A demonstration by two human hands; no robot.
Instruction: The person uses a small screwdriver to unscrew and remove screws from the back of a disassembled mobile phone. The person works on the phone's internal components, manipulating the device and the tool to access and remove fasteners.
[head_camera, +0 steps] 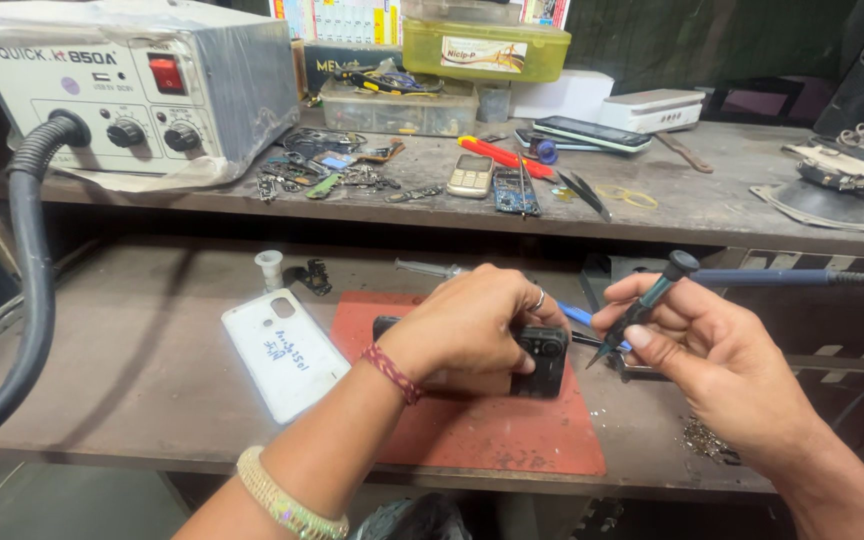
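My left hand [477,322] presses down on a black phone [544,358] that lies on a red mat [492,430] on the lower shelf. A ring shows on one finger, and a red thread and a beaded band on the wrist. My right hand [712,355] grips a dark slim tool [642,310] with its pointed tip angled down toward the phone's right end. Behind the fingers runs a blue-handled iron [762,277] with a black cable. Most of the phone is hidden under my left hand.
A white phone back cover [282,352] lies left of the mat. A grey hot-air station [132,90] with a thick black hose [32,260] stands upper left. The upper shelf holds a small keypad phone [470,175], circuit boards, tweezers, a red screwdriver and plastic boxes.
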